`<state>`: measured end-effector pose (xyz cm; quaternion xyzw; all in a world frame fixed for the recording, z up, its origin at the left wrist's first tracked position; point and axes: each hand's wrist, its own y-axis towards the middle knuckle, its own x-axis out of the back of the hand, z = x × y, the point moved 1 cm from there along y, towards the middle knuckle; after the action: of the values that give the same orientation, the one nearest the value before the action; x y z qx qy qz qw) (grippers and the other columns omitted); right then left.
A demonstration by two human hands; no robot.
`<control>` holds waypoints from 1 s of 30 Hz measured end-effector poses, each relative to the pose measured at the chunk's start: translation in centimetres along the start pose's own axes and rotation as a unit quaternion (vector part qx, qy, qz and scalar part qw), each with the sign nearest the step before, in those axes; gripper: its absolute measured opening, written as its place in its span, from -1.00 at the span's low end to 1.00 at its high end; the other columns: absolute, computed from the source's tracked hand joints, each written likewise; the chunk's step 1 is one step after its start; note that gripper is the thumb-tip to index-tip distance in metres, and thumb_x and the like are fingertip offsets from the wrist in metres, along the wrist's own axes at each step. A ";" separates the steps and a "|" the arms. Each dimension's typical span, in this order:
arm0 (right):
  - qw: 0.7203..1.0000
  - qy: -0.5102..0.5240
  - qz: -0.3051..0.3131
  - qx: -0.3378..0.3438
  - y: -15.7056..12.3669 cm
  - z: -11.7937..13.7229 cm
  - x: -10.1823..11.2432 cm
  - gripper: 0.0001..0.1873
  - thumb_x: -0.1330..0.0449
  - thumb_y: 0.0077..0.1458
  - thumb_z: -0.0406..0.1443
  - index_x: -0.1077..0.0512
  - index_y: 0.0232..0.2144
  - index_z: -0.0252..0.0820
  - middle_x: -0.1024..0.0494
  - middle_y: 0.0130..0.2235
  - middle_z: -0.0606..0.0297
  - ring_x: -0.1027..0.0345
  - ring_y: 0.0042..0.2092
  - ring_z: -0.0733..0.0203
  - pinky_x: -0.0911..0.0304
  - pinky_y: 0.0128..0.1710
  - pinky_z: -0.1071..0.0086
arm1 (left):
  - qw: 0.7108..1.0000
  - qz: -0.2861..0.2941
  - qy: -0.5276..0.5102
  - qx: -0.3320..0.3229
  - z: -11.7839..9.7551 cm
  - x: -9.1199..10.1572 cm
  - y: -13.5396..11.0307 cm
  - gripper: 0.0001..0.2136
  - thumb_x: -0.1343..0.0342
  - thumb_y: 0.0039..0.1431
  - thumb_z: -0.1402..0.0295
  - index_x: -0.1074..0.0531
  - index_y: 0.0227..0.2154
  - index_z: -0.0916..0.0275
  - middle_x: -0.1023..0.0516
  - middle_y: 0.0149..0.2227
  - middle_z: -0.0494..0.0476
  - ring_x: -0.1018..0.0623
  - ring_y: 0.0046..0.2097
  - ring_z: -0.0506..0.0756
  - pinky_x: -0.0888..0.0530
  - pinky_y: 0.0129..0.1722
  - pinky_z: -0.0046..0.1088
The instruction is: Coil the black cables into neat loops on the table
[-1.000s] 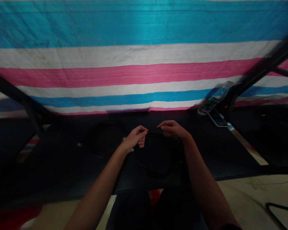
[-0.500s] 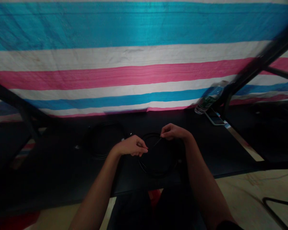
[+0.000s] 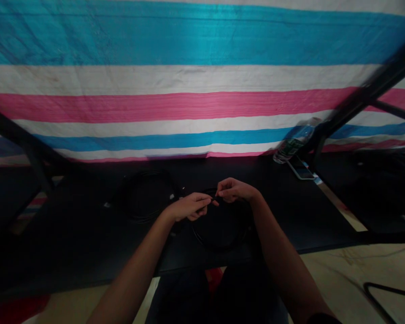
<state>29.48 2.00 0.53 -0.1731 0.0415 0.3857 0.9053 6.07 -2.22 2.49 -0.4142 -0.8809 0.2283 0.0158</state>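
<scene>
A coil of black cable lies on the dark table in front of me, below both hands. Over its far side my left hand and my right hand come together, their fingertips almost meeting. Each is closed in a pinch on a thin black strip, which looks like a cable tie. Fingers and dim light hide most of the strip, and I cannot tell whether it goes around the cable. To the left lies a second coil of black cable, which neither hand holds.
The black table carries a clear plastic bottle leaning at the back right, with a phone beside it. Dark metal frame bars slant up at both sides. A striped sheet hangs behind.
My hands have drawn closer together, the left moving right and up, the right moving slightly left. Less of the thin strip shows between them now.
</scene>
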 end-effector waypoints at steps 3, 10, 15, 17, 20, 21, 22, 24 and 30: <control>1.000 0.001 0.013 0.002 -0.7 0.2 0.4 -0.73 -0.39 0.04 -0.22 -0.54 -0.28 -0.33 -0.29 -0.66 0.51 0.00 -0.64 0.49 0.14 -0.66 0.55 | 0.999 -0.020 0.019 -0.019 -0.2 0.5 -0.2 -0.55 -0.13 0.23 0.14 -0.43 0.10 0.29 -0.28 -0.48 -0.07 -0.16 -0.56 -0.10 -0.03 -0.61 -0.57; 1.000 0.005 0.027 -0.014 -3.7 0.8 2.6 -0.62 -0.35 0.09 -0.24 -0.56 -0.10 -0.41 -0.22 -0.67 0.52 0.07 -0.64 0.50 0.21 -0.65 0.52 | 0.996 -0.008 0.079 -0.026 -1.1 2.1 -1.9 -0.51 -0.13 0.24 0.13 -0.43 0.16 0.27 -0.26 -0.48 -0.07 -0.14 -0.54 -0.09 -0.02 -0.59 -0.56; 0.998 -0.007 -0.059 0.007 -5.6 0.8 4.1 -0.68 -0.35 0.06 -0.22 -0.58 -0.20 -0.38 -0.16 -0.71 0.55 0.13 -0.66 0.49 0.25 -0.67 0.50 | 0.993 -0.006 0.120 -0.014 -1.2 2.7 -2.5 -0.54 -0.13 0.24 0.15 -0.45 0.14 0.25 -0.24 -0.50 -0.08 -0.15 -0.53 -0.07 -0.04 -0.59 -0.57; 0.996 -0.004 -0.087 0.024 -5.4 0.9 4.2 -0.70 -0.36 0.05 -0.21 -0.57 -0.23 -0.35 -0.15 -0.71 0.57 0.14 -0.66 0.49 0.25 -0.67 0.51 | 0.993 -0.015 0.114 -0.013 -1.1 2.6 -2.4 -0.54 -0.10 0.25 0.13 -0.44 0.13 0.25 -0.29 -0.49 -0.06 -0.17 -0.54 -0.07 -0.06 -0.60 -0.57; 0.995 0.012 -0.094 0.034 -3.9 0.9 3.2 -0.70 -0.36 0.05 -0.22 -0.53 -0.20 -0.29 -0.15 -0.67 0.59 0.12 -0.66 0.50 0.22 -0.69 0.53 | 0.994 -0.058 0.082 -0.033 -0.9 2.3 -1.7 -0.50 -0.06 0.28 0.09 -0.35 0.20 0.22 -0.38 -0.44 -0.02 -0.21 -0.55 -0.09 -0.10 -0.60 -0.58; 0.996 0.015 -0.083 0.029 -3.2 0.8 2.7 -0.69 -0.36 0.05 -0.22 -0.51 -0.17 -0.28 -0.17 -0.65 0.59 0.11 -0.66 0.50 0.21 -0.69 0.54 | 0.993 -0.078 0.070 -0.048 -0.7 2.2 -1.3 -0.48 -0.06 0.28 0.10 -0.31 0.23 0.20 -0.39 -0.42 -0.01 -0.22 -0.55 -0.09 -0.11 -0.60 -0.58; 0.997 0.016 -0.067 0.021 -2.6 0.7 2.1 -0.68 -0.36 0.06 -0.23 -0.49 -0.15 -0.26 -0.19 -0.63 0.58 0.09 -0.66 0.50 0.20 -0.69 0.55 | 0.991 -0.097 0.062 -0.063 -0.6 2.0 -1.0 -0.46 -0.07 0.28 0.11 -0.27 0.26 0.17 -0.39 -0.41 -0.01 -0.22 -0.56 -0.09 -0.11 -0.61 -0.59; 0.999 0.015 -0.039 0.011 -1.5 0.6 1.2 -0.68 -0.36 0.06 -0.23 -0.46 -0.14 -0.24 -0.21 -0.62 0.58 0.07 -0.66 0.51 0.19 -0.70 0.57 | 0.987 -0.123 0.060 -0.084 -0.3 1.7 -0.3 -0.47 -0.07 0.27 0.15 -0.27 0.27 0.18 -0.36 -0.44 -0.03 -0.21 -0.57 -0.08 -0.09 -0.63 -0.59; 0.999 -0.017 0.007 -0.032 -1.5 0.4 1.4 -0.69 -0.38 0.03 -0.23 -0.53 -0.22 -0.34 -0.26 -0.64 0.53 0.03 -0.66 0.50 0.17 -0.70 0.56 | 0.990 -0.064 0.117 -0.043 -0.1 1.4 -0.2 -0.53 -0.09 0.24 0.15 -0.47 0.14 0.28 -0.23 -0.55 -0.09 -0.13 -0.60 -0.09 -0.04 -0.64 -0.58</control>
<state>31.49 2.08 1.03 -0.1951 0.0147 0.3963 0.8970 5.04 -1.28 2.40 -0.3812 -0.9066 0.1390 0.1160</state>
